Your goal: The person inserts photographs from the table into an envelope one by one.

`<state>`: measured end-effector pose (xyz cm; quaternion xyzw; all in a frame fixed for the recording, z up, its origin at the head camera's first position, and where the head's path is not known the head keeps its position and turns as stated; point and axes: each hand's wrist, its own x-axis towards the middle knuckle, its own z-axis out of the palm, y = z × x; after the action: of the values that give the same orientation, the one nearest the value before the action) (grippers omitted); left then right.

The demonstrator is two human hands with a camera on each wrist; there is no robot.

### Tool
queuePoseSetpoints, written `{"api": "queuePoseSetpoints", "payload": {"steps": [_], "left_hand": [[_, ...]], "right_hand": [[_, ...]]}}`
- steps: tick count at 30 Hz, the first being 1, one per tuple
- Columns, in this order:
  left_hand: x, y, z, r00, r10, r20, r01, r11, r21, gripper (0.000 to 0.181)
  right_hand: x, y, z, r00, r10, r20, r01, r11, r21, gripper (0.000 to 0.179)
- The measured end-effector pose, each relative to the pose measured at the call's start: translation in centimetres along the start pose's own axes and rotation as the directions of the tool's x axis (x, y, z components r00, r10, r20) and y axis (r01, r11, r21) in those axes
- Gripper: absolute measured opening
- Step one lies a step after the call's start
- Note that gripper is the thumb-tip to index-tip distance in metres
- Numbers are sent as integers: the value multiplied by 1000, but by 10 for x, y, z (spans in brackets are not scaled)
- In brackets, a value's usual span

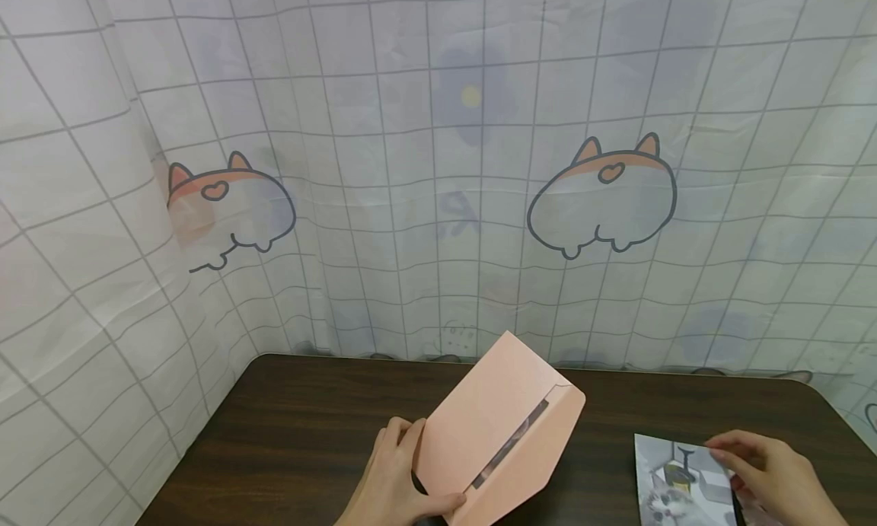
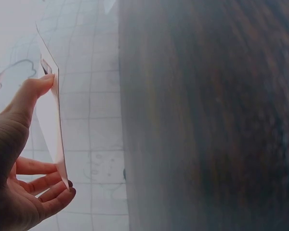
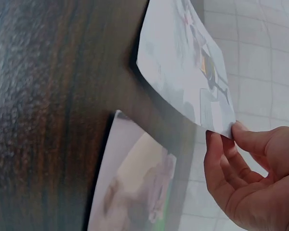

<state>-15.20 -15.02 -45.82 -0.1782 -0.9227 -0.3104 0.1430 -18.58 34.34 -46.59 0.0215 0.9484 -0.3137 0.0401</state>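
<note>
The left hand [image 1: 397, 480] grips a pink envelope [image 1: 496, 435] by its near lower edge, thumb on one face and fingers curled behind the other — the left wrist view shows the envelope edge-on, pinched between thumb tip and fingers. It is held tilted up off the dark wooden counter [image 1: 294, 435] with its flap open toward the right, so the slot along the fold faces the other hand; a dark strip shows inside that opening, though what it is cannot be told. Well apart to the right, the right hand [image 1: 774, 473] pinches the far corner of a printed photo [image 1: 674, 484], thumb and fingertips [image 3: 216, 149] closed on its edge. In the right wrist view that photo [image 3: 183, 72] curves upward from the counter, lifted at the pinched corner, which suggests it is being peeled off a second print [image 3: 135, 187] lying flat beneath it. A checked curtain with cartoon cats [image 1: 603, 199] hangs behind.
</note>
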Motion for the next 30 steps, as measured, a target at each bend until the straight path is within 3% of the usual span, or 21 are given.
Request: {"api": "queuePoseSetpoints", "payload": {"steps": [8,13,16,30], "left_hand": [[3,3,-3,996,-80,42,81,996,-39,93],[4,7,-6,976,-192,99,203,972,-119,97],[4,9,-7,965,-242,98,255,955,-152,97],[3,10,-9,964,-261,55,266,956,-127,99]], "right_hand": [[-7,-11,-3,999,48,-2,-48,996,74,26],[-10,-16,-4,999,42,-12,-41,996,83,25],[-11,-18,-5,999,42,-8,-41,994,97,25],[-17,-30,-9,1000,8,-15,-7,993,122,29]]}}
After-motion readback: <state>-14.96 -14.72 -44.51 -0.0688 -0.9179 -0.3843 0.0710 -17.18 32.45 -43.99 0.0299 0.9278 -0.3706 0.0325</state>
